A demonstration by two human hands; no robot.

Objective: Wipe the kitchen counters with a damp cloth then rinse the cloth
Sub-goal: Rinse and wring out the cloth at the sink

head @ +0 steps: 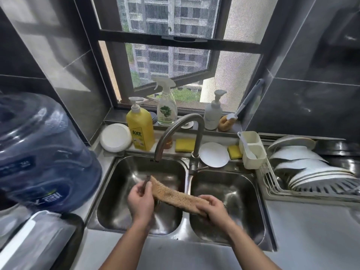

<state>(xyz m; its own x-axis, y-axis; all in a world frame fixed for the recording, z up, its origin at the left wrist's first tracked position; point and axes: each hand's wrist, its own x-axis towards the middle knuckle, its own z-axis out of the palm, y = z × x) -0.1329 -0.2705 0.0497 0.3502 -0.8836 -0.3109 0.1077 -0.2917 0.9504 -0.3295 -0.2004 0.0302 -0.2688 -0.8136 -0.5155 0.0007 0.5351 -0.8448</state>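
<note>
A tan, nubbly cloth (173,195) is stretched into a long strip above the double steel sink (187,236), spanning the divider between the two basins. My left hand (139,200) grips its far end over the left basin. My right hand (213,208) grips the near end over the right basin. The curved steel faucet (175,131) has its spout over the left basin; I see no water running. Pale grey counter (311,230) lies to the right and in front of the sink.
A large blue water jug (42,152) stands at left. Behind the sink sit a yellow soap bottle (140,131), a spray bottle (166,106), a white pump bottle (213,112), yellow sponges (185,145) and white plates. A dish rack (311,172) with dishes is at right.
</note>
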